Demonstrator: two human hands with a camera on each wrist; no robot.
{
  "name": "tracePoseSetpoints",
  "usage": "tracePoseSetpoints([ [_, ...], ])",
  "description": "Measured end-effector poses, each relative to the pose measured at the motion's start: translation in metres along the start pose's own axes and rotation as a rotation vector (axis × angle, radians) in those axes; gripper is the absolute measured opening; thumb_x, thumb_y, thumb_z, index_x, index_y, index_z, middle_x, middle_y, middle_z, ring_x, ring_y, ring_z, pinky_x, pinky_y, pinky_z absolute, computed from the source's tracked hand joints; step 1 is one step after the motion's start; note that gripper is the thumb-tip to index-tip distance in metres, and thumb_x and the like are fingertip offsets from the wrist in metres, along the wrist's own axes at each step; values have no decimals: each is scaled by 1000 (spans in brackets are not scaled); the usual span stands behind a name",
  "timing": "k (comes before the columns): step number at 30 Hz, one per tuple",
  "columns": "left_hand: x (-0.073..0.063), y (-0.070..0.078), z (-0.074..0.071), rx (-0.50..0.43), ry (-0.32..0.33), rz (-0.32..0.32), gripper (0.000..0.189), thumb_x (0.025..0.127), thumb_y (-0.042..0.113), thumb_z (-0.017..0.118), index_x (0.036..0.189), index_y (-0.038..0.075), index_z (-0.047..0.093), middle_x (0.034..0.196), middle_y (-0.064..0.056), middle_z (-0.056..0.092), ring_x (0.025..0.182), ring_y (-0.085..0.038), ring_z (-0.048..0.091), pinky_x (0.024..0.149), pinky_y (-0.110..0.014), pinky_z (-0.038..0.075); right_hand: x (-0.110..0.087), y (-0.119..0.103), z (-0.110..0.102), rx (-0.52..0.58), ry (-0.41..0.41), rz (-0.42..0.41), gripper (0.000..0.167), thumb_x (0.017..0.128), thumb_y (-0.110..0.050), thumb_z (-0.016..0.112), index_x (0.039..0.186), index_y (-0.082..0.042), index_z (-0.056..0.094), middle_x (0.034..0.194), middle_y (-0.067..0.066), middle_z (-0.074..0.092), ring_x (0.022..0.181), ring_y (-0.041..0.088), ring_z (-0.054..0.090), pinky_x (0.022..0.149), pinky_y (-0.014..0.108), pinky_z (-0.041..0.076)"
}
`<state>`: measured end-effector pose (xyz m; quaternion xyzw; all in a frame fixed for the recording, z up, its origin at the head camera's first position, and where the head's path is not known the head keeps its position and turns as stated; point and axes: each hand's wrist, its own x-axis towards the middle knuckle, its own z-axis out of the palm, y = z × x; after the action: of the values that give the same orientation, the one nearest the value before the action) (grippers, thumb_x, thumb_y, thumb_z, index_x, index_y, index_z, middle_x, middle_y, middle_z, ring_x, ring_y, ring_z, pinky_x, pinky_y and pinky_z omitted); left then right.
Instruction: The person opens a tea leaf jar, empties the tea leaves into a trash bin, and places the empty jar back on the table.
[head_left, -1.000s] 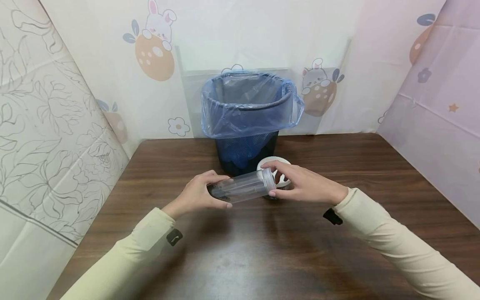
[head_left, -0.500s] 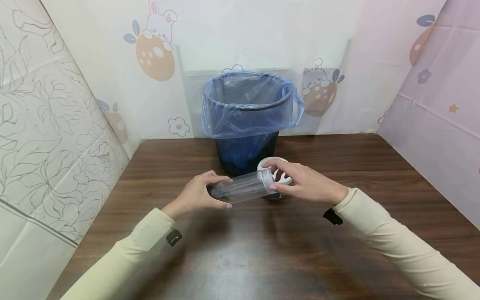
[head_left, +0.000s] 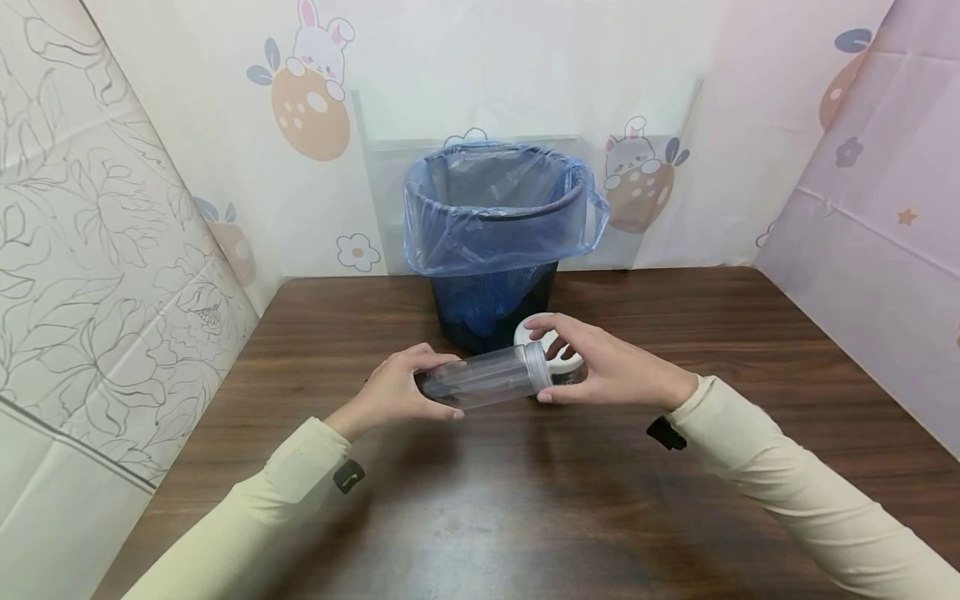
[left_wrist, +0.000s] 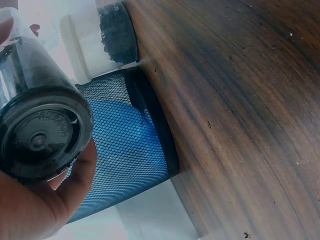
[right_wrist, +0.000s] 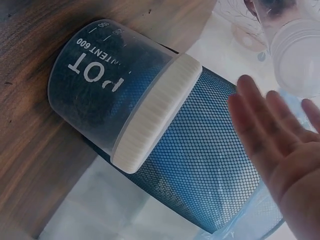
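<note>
My left hand grips a clear plastic jar near its base and holds it tilted sideways above the table. Dark material lies at the bottom end; the left wrist view shows its round base. A clear screw lid is on the right end. Around that lid my right hand hovers with fingers spread, thumb near the lower edge. In the right wrist view its fingers look extended and apart from the lid. Behind stands a second clear jar with dark contents and a white ribbed lid.
A black mesh bin lined with a blue plastic bag stands at the back of the dark wooden table, close behind the white-lidded jar. Patterned sheets hang at the back and both sides.
My right fingers have shifted about the lid, turning slightly and now spread wider off it. The left hand and its jar stay nearly still.
</note>
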<state>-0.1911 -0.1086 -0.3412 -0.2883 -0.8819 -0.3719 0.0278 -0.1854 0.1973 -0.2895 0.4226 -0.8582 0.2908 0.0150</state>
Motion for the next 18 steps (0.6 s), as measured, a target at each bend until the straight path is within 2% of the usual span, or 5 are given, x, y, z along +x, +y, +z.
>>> tracePoseSetpoints([
  [4,0,0,1,7,1,-1,59,57,43,88,112,32,70,84,12,54,77,-8,52,62,-30,42,-1,-1,0,14,-31,82,47,92,-31,64,131,-14,46,104,-4,60,89,12,60,75,35,53],
  [8,0,0,1,13,0,-7,59,57,44,88,112,32,70,84,12,54,78,-8,53,63,-30,43,0,0,0,25,-48,93,37,93,-27,62,125,-12,52,91,-6,63,85,9,61,75,34,52],
  [13,-1,0,1,21,-3,-15,59,57,43,89,112,33,70,84,12,54,77,-8,53,63,-30,43,0,2,1,42,-32,31,43,87,-22,71,123,-11,51,96,-4,62,87,11,62,75,35,53],
  [18,-1,-1,1,5,-17,-32,59,57,44,88,113,33,69,85,12,54,79,-9,53,64,-30,43,-1,4,4,22,14,-68,63,76,-23,81,127,-8,46,112,1,55,93,13,59,77,35,52],
])
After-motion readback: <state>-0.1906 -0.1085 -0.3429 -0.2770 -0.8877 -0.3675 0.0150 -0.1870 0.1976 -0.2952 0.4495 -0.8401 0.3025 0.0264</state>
